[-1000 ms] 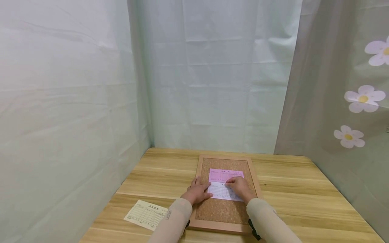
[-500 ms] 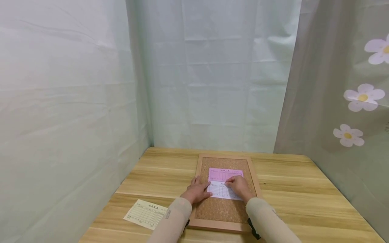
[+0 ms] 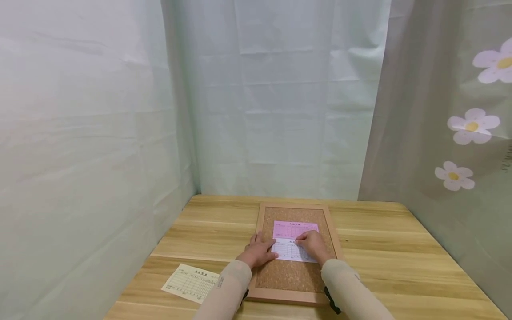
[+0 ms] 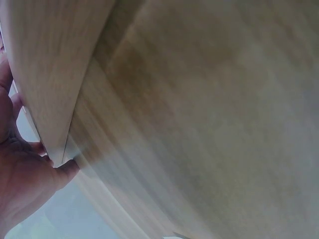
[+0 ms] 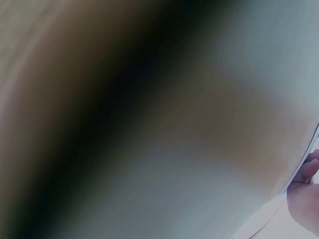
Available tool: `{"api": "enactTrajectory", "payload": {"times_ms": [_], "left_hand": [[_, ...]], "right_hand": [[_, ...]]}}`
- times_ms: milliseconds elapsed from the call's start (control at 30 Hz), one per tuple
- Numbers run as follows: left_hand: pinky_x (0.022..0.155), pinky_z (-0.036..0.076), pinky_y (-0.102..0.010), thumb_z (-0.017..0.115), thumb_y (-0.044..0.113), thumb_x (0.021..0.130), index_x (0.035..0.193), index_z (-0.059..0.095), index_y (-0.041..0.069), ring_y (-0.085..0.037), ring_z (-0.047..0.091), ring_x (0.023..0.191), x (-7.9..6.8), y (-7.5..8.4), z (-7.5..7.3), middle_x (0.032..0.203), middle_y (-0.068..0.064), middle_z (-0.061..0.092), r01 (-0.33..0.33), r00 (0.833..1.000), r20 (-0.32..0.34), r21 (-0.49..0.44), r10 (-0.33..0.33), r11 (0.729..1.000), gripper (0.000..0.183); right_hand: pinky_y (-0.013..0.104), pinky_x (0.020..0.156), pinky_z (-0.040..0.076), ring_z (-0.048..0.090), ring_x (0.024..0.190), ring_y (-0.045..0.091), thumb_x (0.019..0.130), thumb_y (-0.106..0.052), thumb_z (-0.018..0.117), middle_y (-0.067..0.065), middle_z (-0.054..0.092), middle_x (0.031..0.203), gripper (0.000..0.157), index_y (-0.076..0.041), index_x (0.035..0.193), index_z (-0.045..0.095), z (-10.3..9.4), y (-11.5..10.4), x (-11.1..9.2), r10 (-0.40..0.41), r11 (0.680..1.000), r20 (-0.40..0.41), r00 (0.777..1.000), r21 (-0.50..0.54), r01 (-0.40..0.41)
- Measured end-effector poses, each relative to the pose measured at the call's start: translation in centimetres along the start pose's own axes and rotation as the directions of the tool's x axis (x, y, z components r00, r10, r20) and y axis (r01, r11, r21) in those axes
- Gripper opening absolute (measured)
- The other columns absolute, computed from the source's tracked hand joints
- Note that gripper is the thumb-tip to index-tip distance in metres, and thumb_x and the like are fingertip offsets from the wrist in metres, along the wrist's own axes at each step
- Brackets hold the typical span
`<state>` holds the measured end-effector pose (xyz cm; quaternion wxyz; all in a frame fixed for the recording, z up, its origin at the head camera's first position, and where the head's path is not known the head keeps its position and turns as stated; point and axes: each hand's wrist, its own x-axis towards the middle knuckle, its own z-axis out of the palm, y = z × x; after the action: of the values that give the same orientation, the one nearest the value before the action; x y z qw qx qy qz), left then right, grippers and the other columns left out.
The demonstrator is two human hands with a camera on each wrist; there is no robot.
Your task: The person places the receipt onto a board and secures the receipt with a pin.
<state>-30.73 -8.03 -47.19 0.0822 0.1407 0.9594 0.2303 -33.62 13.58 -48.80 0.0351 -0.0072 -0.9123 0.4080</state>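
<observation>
A cork board (image 3: 288, 278) in a wooden frame lies on the table. On it a pink form slip (image 3: 292, 229) lies just above a white form slip (image 3: 288, 251), their edges meeting. My left hand (image 3: 258, 253) rests on the board's left side, fingers spread, thumb and index finger touching the white slip's left edge. At that slip's upper edge, right of its middle, my right hand (image 3: 315, 245) pinches a small thing mostly hidden by the fingertips. In the left wrist view the left hand (image 4: 25, 174) lies by the board's frame (image 4: 55, 74); the right wrist view is mostly blurred.
A yellow form slip (image 3: 192, 282) lies on the wooden table (image 3: 392, 249) left of the board, partly covered by the left sleeve (image 3: 226, 289). Pale curtains (image 3: 280, 111) stand behind the table and along both sides.
The head view has turned slightly to the right. Both hands keep their places on the white slip, and the slips lie as before.
</observation>
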Motion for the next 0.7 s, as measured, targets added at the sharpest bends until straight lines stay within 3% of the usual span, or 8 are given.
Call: {"api": "enactTrajectory", "payload": {"times_ms": [400, 700], "left_hand": [[0.107, 0.026, -0.066, 0.062, 0.041, 0.097, 0.146, 0.052, 0.018, -0.045, 0.014, 0.146, 0.17, -0.29, 0.56, 0.160, -0.025, 0.017, 0.002, 1.000, 0.001, 0.010, -0.002, 1.000, 0.055], [0.107, 0.026, -0.066, 0.062, 0.041, 0.097, 0.146, 0.052, 0.018, -0.045, 0.014, 0.146, 0.06, -0.10, 0.24, 0.160, -0.025, 0.017, 0.008, 1.000, 0.002, 0.001, -0.008, 1.000, 0.055]], "right_hand": [[0.040, 0.076, 0.045, 0.057, 0.081, 0.019, 0.088, -0.010, 0.074, 0.004, 0.071, 0.095, 0.006, -0.008, 0.085, 0.079, 0.10, 0.26, -0.19, 0.036, 0.999, 0.007, 0.999, 0.028, -0.036], [0.047, 0.082, 0.049, 0.062, 0.088, 0.021, 0.090, -0.009, 0.071, 0.007, 0.072, 0.100, 0.008, -0.007, 0.091, 0.079, -0.29, -0.24, -0.50, 0.005, 1.000, 0.020, 1.000, 0.008, -0.005]]}}
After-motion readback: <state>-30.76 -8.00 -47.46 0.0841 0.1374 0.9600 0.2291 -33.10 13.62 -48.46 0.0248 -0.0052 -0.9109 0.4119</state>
